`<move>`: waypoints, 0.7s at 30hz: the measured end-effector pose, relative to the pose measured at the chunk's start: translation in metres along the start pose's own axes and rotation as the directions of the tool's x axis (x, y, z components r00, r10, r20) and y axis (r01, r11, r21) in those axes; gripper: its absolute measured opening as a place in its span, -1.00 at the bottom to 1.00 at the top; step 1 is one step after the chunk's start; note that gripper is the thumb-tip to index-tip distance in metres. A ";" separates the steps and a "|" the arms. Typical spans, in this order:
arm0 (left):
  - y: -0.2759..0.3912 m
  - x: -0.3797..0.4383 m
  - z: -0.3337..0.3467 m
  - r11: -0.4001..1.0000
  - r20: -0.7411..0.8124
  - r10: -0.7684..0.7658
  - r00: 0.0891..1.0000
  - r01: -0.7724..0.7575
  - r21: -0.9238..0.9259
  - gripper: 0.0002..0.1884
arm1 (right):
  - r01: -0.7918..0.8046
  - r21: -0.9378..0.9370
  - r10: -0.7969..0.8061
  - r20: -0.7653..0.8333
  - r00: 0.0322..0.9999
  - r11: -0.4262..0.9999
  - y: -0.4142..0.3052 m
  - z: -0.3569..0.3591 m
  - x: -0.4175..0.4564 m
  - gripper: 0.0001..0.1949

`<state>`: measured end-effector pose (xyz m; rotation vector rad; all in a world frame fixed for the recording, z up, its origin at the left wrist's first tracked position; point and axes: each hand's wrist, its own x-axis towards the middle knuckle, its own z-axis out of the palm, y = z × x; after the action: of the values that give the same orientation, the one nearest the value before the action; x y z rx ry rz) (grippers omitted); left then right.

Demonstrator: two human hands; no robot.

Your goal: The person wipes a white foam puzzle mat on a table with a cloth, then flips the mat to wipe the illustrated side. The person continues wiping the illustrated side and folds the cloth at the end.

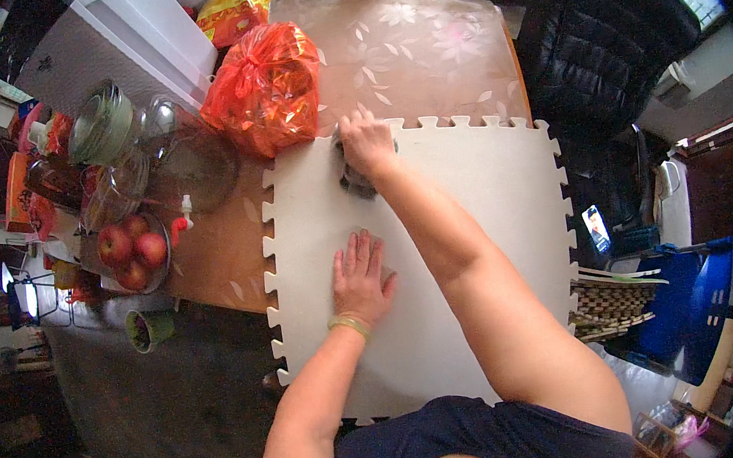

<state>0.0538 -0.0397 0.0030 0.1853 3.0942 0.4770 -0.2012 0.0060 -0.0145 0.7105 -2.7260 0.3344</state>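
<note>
A large white interlocking foam mat tile with jigsaw edges lies over the near part of the table. My right hand grips a bunched grey cloth and presses it on the tile close to its far left corner. Part of the cloth is hidden under the hand. Lower on the tile, my left hand rests flat with its palm down and nothing in it. A pale bangle circles the left wrist.
Beyond the tile, a red plastic bag sits on the flower-patterned tabletop. A bowl of apples and glass lids stand to the left. A black padded chair and a blue folding crate are at the right.
</note>
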 end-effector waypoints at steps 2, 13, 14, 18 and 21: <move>-0.001 -0.001 0.002 1.000 -0.027 -0.008 1.000 0.008 -0.007 -0.26 | 0.072 0.045 -0.076 0.072 0.995 0.996 -0.012 -0.016 -0.029 -0.87; -0.002 -0.001 0.007 1.000 -0.058 0.004 0.998 -0.004 -0.004 -0.35 | 0.127 0.189 -0.148 0.102 0.984 0.974 -0.019 -0.064 -0.126 -0.93; -0.003 -0.001 0.006 1.000 -0.043 0.005 0.999 -0.005 -0.002 -0.35 | 0.126 0.192 -0.147 0.096 0.985 0.973 -0.020 -0.063 -0.123 -0.93; -0.001 -0.001 0.009 1.000 -0.053 0.005 0.999 -0.005 0.013 -0.35 | 0.125 0.154 -0.137 0.069 0.988 0.980 -0.020 -0.049 -0.103 -0.93; -0.005 -0.002 0.010 1.000 -0.009 -0.004 1.000 0.005 0.029 -0.34 | 0.094 0.118 -0.101 0.052 0.994 0.989 -0.024 -0.032 -0.073 -0.92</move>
<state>0.0555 -0.0415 -0.0077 0.1769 3.1114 0.4339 -0.1210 0.0273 -0.0069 0.8947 -2.7313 0.4582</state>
